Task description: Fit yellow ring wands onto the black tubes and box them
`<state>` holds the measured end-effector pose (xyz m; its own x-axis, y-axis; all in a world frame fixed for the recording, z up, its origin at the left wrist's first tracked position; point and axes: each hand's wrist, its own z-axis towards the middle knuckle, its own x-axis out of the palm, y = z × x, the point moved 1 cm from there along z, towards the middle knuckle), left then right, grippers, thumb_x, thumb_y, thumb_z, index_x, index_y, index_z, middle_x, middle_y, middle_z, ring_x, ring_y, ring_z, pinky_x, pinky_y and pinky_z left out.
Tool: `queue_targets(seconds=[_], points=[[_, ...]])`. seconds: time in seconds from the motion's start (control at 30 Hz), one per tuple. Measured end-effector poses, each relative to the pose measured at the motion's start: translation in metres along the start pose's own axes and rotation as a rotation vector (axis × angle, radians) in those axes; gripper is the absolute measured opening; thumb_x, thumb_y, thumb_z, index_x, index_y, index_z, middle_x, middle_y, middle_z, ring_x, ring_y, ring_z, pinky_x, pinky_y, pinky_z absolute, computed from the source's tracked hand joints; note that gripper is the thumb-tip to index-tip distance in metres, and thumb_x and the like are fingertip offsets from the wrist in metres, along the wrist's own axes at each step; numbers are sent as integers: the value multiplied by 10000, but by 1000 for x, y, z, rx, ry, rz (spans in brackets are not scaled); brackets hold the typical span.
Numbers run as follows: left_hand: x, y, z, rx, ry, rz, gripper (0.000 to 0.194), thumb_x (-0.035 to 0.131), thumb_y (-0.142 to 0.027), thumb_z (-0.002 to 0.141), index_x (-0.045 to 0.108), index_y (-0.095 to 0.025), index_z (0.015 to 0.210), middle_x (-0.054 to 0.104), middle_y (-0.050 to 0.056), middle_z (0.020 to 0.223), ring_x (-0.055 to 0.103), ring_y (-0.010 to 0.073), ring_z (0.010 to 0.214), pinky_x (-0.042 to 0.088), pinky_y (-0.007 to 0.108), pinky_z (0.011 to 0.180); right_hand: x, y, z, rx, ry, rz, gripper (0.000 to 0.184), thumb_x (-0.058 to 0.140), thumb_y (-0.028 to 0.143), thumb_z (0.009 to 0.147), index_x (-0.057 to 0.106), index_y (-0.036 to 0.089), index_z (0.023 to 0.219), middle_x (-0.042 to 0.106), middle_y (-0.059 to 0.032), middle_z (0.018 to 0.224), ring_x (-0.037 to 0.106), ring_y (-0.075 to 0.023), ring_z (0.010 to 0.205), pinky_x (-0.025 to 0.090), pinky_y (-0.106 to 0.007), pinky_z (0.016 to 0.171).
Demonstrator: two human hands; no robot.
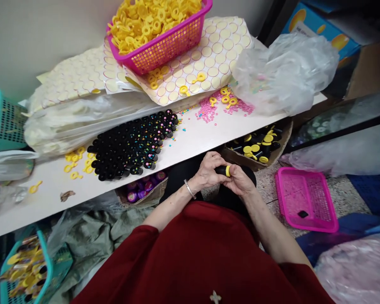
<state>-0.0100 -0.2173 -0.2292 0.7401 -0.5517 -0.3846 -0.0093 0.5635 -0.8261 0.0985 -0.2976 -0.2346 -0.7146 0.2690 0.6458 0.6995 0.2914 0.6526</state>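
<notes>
Both hands, left hand (208, 172) and right hand (239, 180), grip a black tube (222, 170) with its yellow cap (228, 171) on; capped tubes (258, 145) fill a box, many uncapped tubes (134, 145) wait mid-desk.

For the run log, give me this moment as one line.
left hand: grips black tube | right hand: on yellow cap | white table: rows of black tubes

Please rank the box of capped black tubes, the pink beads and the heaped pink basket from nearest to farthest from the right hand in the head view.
1. Box of capped tubes, just beyond the right hand.
2. Pink beads, on the table.
3. Heaped pink basket, at the back.
</notes>
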Motion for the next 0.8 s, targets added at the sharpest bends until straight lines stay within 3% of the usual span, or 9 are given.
queue_targets(seconds=[0.1, 0.2, 0.3, 0.47, 0.57, 0.67, 0.8], points=[[3, 0, -2, -14, 62, -13, 335, 789, -434, 587, 689, -177, 779, 592, 43, 752, 512, 220, 897, 456, 391, 817, 0, -4, -1, -2, -11, 12, 517, 840, 502, 494, 665, 176, 855, 480, 56, 603, 410, -42, 460, 431, -180, 435], [8, 4, -6, -67, 57, 9, 318, 780, -438, 602, 684, -176, 754, 590, 42, 758, 522, 202, 841, 466, 369, 761, 2, -10, 1, -52, -119, 26, 435, 852, 451, 500, 629, 175, 750, 439, 72, 558, 401, -38, 434, 435, -180, 420], [10, 7, -10, -127, -31, 27, 327, 775, -449, 613, 680, -166, 749, 596, 48, 763, 528, 193, 821, 474, 348, 720, 6, -14, 4, -67, -221, 32, 461, 805, 555, 530, 585, 182, 688, 489, 51, 578, 478, -70, 467, 481, -216, 451], [4, 7, -10, -108, -102, 37, 313, 784, -394, 626, 691, -179, 835, 626, 42, 793, 532, 183, 832, 468, 359, 783, 11, -5, 5, -80, -157, -97, 647, 561, 785, 622, 648, 205, 894, 632, -38, 809, 608, -160, 683, 531, -280, 530], [-1, 7, -9, -39, -159, 81, 251, 747, -356, 666, 676, -179, 829, 620, 34, 774, 521, 180, 810, 459, 360, 773, 13, -1, 3, -183, -215, -163, 513, 736, 597, 601, 655, 237, 958, 636, -2, 854, 588, -119, 675, 517, -250, 559], [0, 9, -10, 38, -167, 196, 140, 621, -303, 753, 653, -173, 793, 590, 38, 730, 506, 188, 814, 452, 363, 756, 16, -2, 3, -194, -292, -206, 397, 816, 405, 560, 673, 205, 872, 607, 32, 719, 528, -78, 560, 475, -228, 523], [2, 11, -15, 161, -177, 393, 187, 511, -269, 811, 649, -145, 791, 593, 67, 753, 508, 199, 845, 429, 419, 859, 24, -4, 5, -258, -358, -289, 365, 787, 433, 596, 676, 180, 833, 612, 26, 675, 502, -70, 515, 432, -215, 475]])
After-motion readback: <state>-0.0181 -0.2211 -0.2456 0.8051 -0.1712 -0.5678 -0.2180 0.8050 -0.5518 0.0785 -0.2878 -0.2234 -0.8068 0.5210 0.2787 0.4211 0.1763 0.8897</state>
